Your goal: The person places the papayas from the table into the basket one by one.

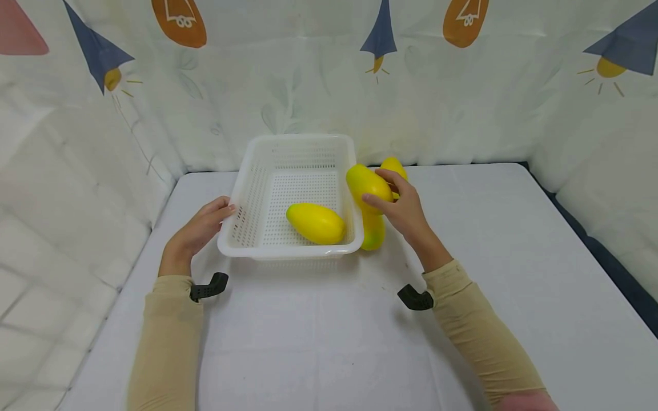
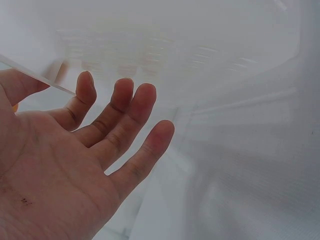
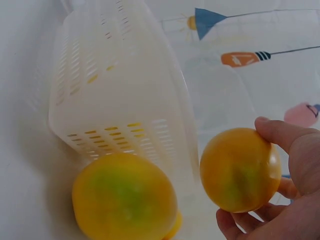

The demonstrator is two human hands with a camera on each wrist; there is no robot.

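A white perforated plastic basket (image 1: 288,253) stands on the table with one yellow mango (image 1: 316,224) lying inside, near its front right corner. At its left side, my left hand (image 1: 203,225) pinches the rim between thumb and finger; the other fingers (image 2: 142,102) spread loosely beneath in the left wrist view. My right hand (image 1: 406,208) grips a second mango (image 1: 367,187), held up at the basket's right rim. Below it, another mango (image 1: 373,231) rests against the basket's right side. One more mango (image 1: 393,165) shows partly behind the right hand's fingers.
A white cloth covers the table (image 1: 319,342). Right behind the basket rises a pale printed curtain (image 1: 308,74), which continues along both sides. Dark edging (image 1: 591,240) runs along the table's right side.
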